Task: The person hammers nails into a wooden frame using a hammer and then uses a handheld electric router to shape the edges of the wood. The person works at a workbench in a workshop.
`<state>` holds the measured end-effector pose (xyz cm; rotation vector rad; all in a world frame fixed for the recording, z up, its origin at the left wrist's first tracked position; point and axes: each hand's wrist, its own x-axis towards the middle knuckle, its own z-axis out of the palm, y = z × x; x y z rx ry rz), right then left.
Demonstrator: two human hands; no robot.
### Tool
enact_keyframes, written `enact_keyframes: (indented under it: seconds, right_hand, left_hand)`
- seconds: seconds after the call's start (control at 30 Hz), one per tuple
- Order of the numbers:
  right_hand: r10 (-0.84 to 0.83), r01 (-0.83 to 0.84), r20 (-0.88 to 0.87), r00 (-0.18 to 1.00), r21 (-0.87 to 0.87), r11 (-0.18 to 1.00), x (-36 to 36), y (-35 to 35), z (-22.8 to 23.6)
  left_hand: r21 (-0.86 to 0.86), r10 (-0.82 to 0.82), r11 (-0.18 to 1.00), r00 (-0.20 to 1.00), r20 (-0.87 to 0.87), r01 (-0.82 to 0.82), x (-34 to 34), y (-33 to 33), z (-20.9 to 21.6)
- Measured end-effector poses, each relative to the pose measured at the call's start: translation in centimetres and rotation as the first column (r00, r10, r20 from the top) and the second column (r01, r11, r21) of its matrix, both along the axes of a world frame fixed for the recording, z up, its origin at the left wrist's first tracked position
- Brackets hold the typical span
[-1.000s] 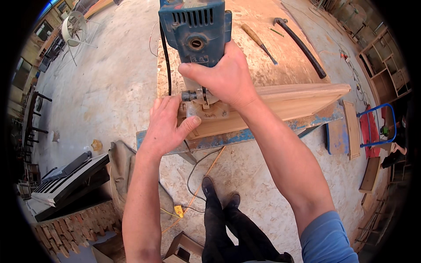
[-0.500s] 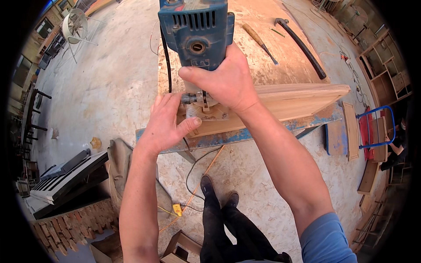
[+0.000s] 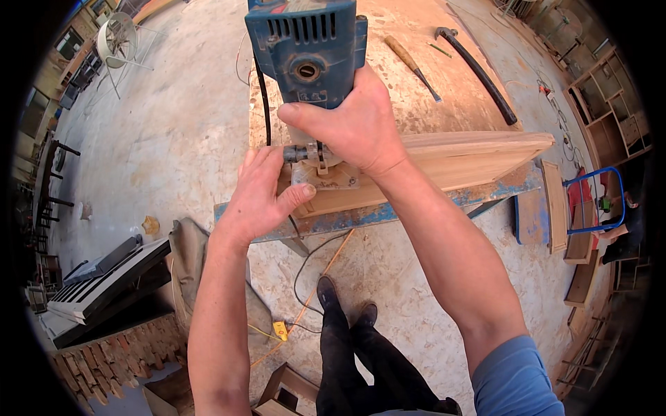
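Note:
My right hand (image 3: 361, 128) is wrapped around the lower body of a blue trim router (image 3: 305, 52), which stands upright with its clear base on the left part of a wooden panel (image 3: 479, 158). The bit and its contact with the wood are hidden. My left hand (image 3: 257, 197) grips the panel's left end, with its fingers over the far side and its thumb on the near side, close to the router base. Beneath the panel is a worn workbench (image 3: 378, 212) with a chipped blue edge.
On the bench behind the panel lie a chisel (image 3: 412, 68), a pencil (image 3: 440, 50) and a claw hammer (image 3: 479, 76). A black cord (image 3: 263, 104) hangs beside the router. Cables and a yellow connector (image 3: 279, 330) lie near my feet. At far right a person (image 3: 630, 225) is by wooden boxes.
The router and my right hand have shifted slightly left along the panel, toward my left hand, which stays nearly still. At far right, the other person has moved a little, and a green object shows.

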<state>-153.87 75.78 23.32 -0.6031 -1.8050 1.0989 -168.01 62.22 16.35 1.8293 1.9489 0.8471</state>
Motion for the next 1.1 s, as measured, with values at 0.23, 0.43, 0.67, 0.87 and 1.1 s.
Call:
enact_keyframes:
  seconds: [0.23,0.43,0.67,0.87,1.1]
  right_hand:
    - [-0.001,0.001,0.024,1.000,0.007,1.000,-0.20,0.30,-0.05]
    - [-0.013,0.013,0.034,0.999,0.006,1.000,-0.19,0.22,0.17]
    - [-0.014,0.014,0.022,1.000,-0.006,1.000,-0.40,0.43,-0.17]
    - [-0.033,0.033,0.014,0.999,0.021,0.999,-0.48,0.42,-0.17]
    - [-0.037,0.037,-0.001,0.999,0.032,0.999,-0.66,0.55,-0.23]
  left_hand:
    - [0.005,0.016,1.000,1.000,0.019,-0.016,-0.01,-0.07,0.03]
    - [0.008,0.024,1.000,0.999,0.041,-0.024,0.02,-0.05,-0.09]
    - [-0.029,0.056,0.998,0.996,0.066,-0.054,0.33,-0.14,0.27]
    - [-0.013,0.075,0.997,0.991,0.108,-0.074,0.52,-0.15,0.24]
    - [-0.002,0.083,0.997,0.987,0.141,-0.083,0.54,-0.17,0.08]
